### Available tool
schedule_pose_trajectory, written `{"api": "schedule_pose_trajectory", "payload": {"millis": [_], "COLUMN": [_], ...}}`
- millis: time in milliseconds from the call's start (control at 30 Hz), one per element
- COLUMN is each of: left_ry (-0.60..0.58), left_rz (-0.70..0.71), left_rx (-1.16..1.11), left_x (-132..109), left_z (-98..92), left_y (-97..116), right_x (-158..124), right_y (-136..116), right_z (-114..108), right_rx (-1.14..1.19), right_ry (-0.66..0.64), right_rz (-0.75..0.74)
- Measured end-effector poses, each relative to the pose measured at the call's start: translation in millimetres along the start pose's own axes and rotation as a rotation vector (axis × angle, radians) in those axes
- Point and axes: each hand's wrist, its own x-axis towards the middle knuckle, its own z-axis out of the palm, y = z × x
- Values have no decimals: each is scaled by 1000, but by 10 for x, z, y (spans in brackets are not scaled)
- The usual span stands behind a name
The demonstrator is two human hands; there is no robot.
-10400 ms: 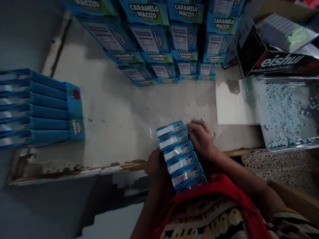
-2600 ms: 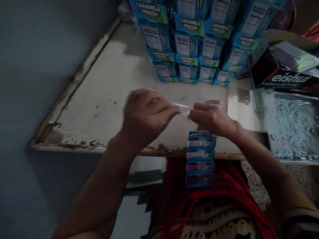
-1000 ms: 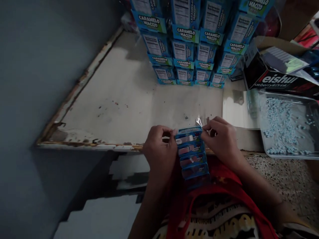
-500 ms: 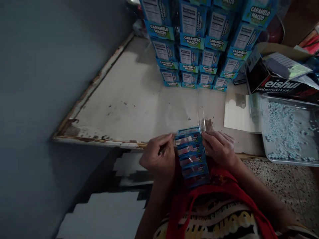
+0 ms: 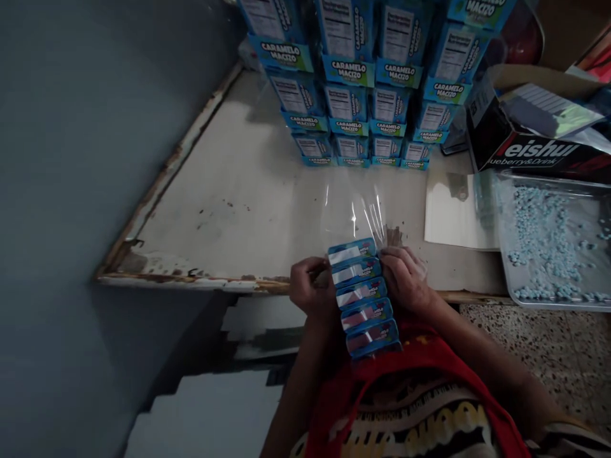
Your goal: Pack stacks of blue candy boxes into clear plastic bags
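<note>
The right hand (image 5: 403, 278) pinches film (image 5: 354, 217) beside the boxes (image 5: 363, 296); the left hand (image 5: 312, 286) is curled at their other side, its grip I cannot tell; the boxes lie across the table's (image 5: 248, 235) near edge; beyond rises a stack (image 5: 347, 102); rightward is a tray (image 5: 563, 305).

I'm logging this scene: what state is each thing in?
Box row: lined up side by side
Film: creased, spread beyond the row
Left hand: curled beside the row
Right hand: curled, at the film's edge
Stack: in four columns
Tray: beads scattered inside
Carton: open, papers on top
</note>
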Motion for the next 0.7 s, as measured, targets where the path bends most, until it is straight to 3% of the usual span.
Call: {"api": "schedule_pose_trajectory", "payload": {"millis": [133, 300, 367, 500, 600, 700], "left_ry": [-306, -355, -373, -364, -373, -563], "left_rz": [163, 301, 322, 333, 242, 166], "left_rx": [53, 91, 132, 90, 25, -28], "left_x": [68, 45, 31, -25, -108, -194], "left_z": [-59, -269, -308, -353, -454, -641], "left_y": [-96, -145, -133, -116, -100, -60], "right_x": [41, 144, 130, -38, -192, -333], "right_y": [17, 49, 66, 40, -25, -92], "right_z": [144, 223, 198, 92, 23, -74], "right_rx": [64, 58, 28, 39, 74, 82], "right_ry": [-58, -155, -223, -286, -258, -255], "right_rz": [255, 652, 716, 537, 382, 308]}}
